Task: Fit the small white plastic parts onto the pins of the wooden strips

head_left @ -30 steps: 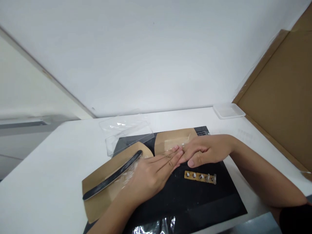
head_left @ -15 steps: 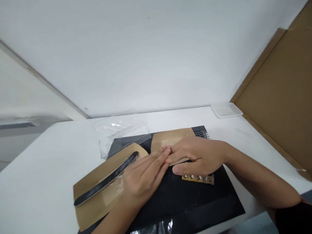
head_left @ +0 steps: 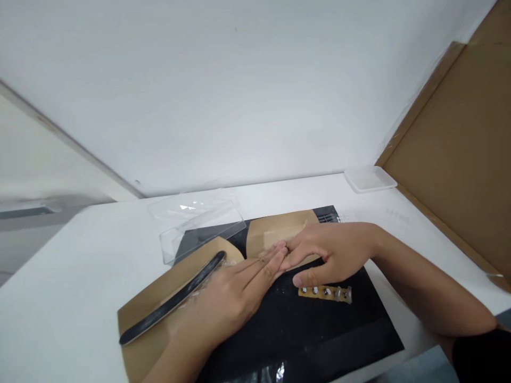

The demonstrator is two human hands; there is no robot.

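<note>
My left hand (head_left: 245, 284) lies low over a black mat (head_left: 303, 335), fingers stretched out together toward the right. My right hand (head_left: 325, 255) comes in from the right, its fingers meeting the left fingertips and its thumb apart from them. Anything between the touching fingertips is hidden. Beside my left hand a black nail file (head_left: 173, 300) lies on a tan card (head_left: 139, 324), partly under my forearm. Another tan card (head_left: 271, 229) sits behind the fingertips. Just below my right thumb is a yellow strip (head_left: 325, 293) with several shiny spots.
Clear plastic pieces (head_left: 203, 229) lie at the mat's back left edge. A translucent shallow tray (head_left: 371, 180) stands at the back right, near an upright brown cardboard panel (head_left: 455, 143). A sheet with small white dots (head_left: 346, 218) shows behind my right hand. A white wall closes the back.
Both hands have shifted slightly right, still touching at the fingertips. The right thumb has moved a little to the right, uncovering more of the yellow strip. The view has tilted slightly.
</note>
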